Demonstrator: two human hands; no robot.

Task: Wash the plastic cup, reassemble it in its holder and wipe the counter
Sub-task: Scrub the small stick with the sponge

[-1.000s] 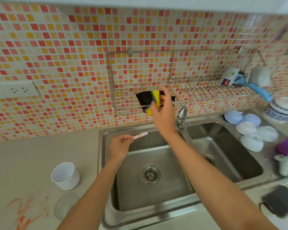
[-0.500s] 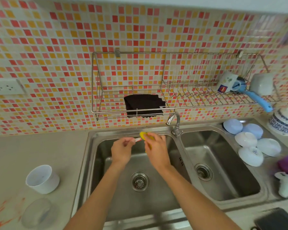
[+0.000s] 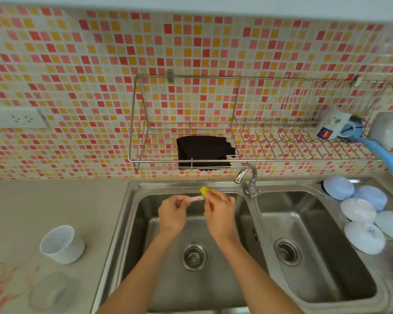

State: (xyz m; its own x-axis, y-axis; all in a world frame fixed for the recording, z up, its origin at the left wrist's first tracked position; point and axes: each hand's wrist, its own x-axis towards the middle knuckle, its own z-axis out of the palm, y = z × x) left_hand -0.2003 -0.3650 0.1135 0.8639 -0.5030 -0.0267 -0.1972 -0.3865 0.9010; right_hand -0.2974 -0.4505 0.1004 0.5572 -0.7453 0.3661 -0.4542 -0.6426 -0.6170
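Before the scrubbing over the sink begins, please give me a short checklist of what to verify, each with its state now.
1. Sponge held in right hand: ok.
2. Small white and red piece gripped by left hand: ok.
3. Both hands above the left basin, so drips fall inside: ok.
4. Tap running: cannot tell; no water stream shows.
5. White cup upright on the counter, apart from the sink edge: ok.
6. Counter clean: not ok; orange marks at the left front.
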